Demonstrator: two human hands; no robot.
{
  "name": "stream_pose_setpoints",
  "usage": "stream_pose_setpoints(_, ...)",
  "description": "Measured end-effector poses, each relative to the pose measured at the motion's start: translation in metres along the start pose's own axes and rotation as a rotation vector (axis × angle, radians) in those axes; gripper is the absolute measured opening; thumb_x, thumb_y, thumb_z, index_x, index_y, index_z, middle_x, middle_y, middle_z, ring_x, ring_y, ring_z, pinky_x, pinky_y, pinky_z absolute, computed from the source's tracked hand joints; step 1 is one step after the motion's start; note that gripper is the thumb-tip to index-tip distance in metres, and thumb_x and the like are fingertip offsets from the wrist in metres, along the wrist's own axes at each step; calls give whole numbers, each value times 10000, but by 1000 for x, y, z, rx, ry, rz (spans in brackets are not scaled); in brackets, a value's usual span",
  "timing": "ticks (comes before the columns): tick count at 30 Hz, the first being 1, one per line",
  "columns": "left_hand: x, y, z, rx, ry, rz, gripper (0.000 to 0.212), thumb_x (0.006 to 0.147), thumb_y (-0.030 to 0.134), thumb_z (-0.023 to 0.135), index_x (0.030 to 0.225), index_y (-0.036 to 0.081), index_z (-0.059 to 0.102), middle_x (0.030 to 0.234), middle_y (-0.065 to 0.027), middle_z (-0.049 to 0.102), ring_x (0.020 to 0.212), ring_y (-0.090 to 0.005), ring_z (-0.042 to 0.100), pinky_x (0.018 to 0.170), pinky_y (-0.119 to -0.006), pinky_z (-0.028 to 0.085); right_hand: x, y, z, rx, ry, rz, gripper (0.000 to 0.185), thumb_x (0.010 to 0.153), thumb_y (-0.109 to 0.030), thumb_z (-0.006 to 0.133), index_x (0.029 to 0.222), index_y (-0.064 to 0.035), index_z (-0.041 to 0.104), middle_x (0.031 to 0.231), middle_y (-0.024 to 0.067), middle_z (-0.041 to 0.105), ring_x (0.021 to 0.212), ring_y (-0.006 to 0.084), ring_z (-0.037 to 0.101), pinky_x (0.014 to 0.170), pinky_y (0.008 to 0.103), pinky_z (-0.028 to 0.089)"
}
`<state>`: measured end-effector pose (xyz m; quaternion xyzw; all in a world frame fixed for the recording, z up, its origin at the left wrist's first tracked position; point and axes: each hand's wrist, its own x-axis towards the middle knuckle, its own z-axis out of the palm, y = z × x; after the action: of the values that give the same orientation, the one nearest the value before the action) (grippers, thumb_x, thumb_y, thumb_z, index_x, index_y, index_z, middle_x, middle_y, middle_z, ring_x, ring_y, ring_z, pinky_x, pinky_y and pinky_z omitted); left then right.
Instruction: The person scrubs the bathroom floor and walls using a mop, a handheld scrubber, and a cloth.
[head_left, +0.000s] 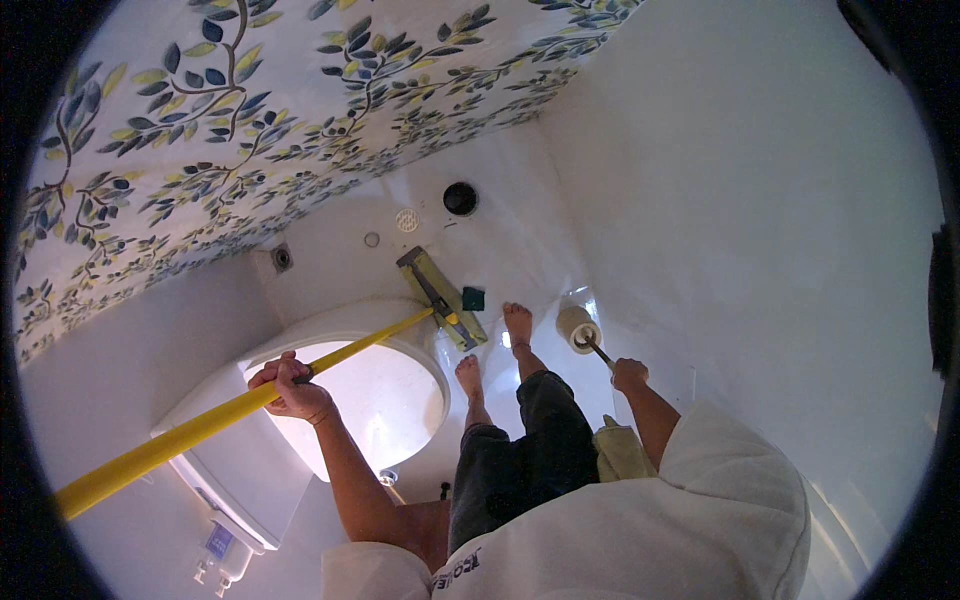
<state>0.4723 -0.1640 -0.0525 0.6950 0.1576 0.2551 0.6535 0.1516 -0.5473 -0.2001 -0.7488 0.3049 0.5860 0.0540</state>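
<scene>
A long yellow mop pole (360, 343) runs across the left, and my left hand (291, 386) is closed around it. The pole joins a flat mop head (442, 300) with a greenish cloth, which lies on the white floor beside a small dark green pad (473, 298). My right hand (630, 373) grips the handle (598, 349) of a toilet brush whose lower end is inside a cream round holder (576, 326). The brush head is hidden. A yellowish-green cloth (624, 448) hangs at my right hip.
A white toilet (352, 405) with its lid down stands at left. Pump bottles (225, 551) sit near its tank. Behind the mop are a round floor drain (407, 220), a black round object (460, 199) and a leaf-patterned wall (360, 82). My bare feet (517, 322) are on shiny floor.
</scene>
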Motion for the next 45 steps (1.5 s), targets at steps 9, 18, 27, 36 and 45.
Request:
stream_pose_setpoints(9,3,-2,4,-10,-8,63,160,627,35,532,644,85,381,482,-31,394,386,-91,358,595,-303,464,55,-57,-83,25,113,-131,361,709,-274,543,1036,-123,532,1065,119,540,970,283,530,786,409,437)
stream_pose_setpoints(18,-1,5,11,36,16,113,150,620,4,468,696,78,362,462,-26,378,382,-98,352,625,-336,466,54,-287,-261,228,1136,-969,463,721,-189,550,1158,-93,429,1104,146,449,1051,302,426,766,430,431)
stream_pose_setpoints(27,-13,8,11,51,10,157,141,622,-3,447,690,82,358,433,-25,361,369,-97,345,602,-338,460,122,-305,-228,-496,704,-497,250,790,-217,449,951,-80,581,907,92,566,834,297,544,633,433,441)
stream_pose_setpoints(36,-14,6,14,40,-40,145,149,641,33,515,692,86,386,471,-25,385,398,-100,360,615,-335,467,151,-187,-188,-12,491,-387,295,820,-254,383,939,-66,576,907,121,580,809,277,583,671,405,469)
stream_pose_setpoints(45,-8,-1,8,46,4,144,151,644,16,479,716,81,364,456,-29,378,381,-92,339,601,-336,455,150,-54,-74,47,326,-357,285,768,-248,439,775,-21,611,821,188,597,812,332,573,727,444,439)
